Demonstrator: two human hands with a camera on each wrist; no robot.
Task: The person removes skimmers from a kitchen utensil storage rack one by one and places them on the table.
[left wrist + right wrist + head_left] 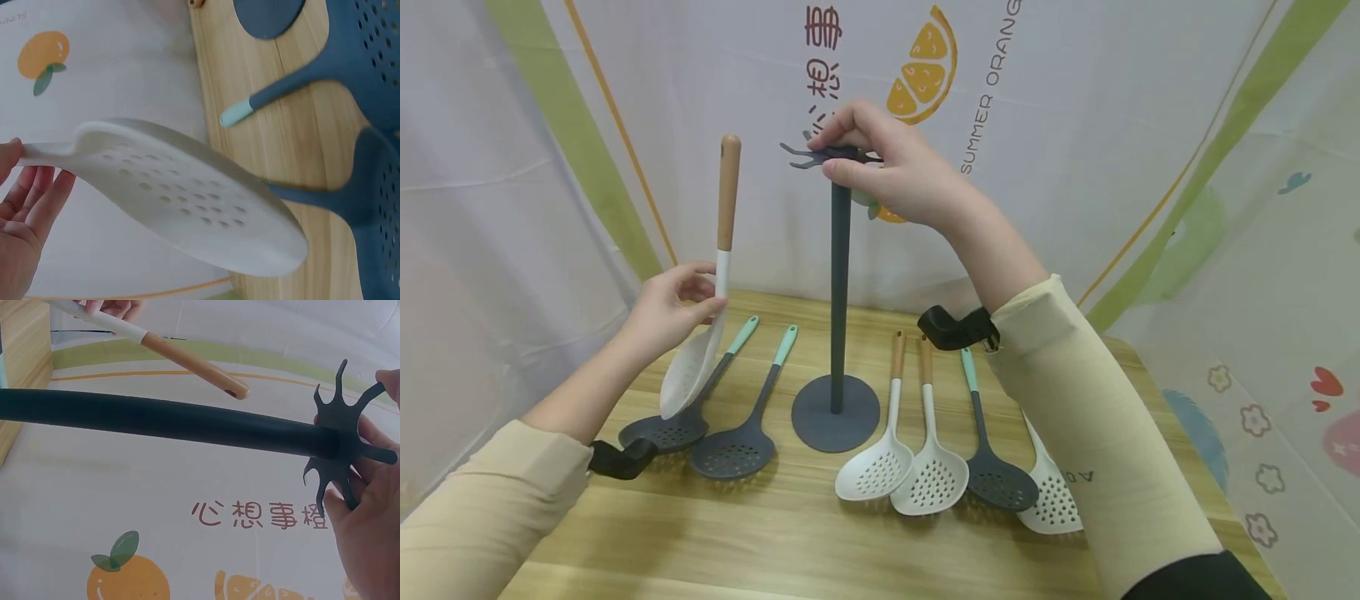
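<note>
My left hand (666, 312) pinches the white neck of a slotted spoon (691, 371) and holds it upright, its wooden handle pointing up and its perforated bowl hanging down. In the left wrist view the holes of this slotted spoon (181, 187) face the camera, and its bowl overlaps a dark utensil below. My right hand (895, 167) grips the hooked top of a dark grey utensil stand (840, 283), thumb and fingers at its curved hooks. From the right wrist, the hooked top (340, 431) shows bare prongs spread around the pole, with the wooden handle (194, 365) a short way off.
Left of the stand's round base (812, 425) lie two dark skimmers (733, 450) with mint handles. To its right are white slotted spoons (875, 471), a dark skimmer (1000, 483) and a white slotted turner (1052, 504) partly behind my right sleeve. A printed curtain (760, 67) hangs behind the wooden table (775, 550).
</note>
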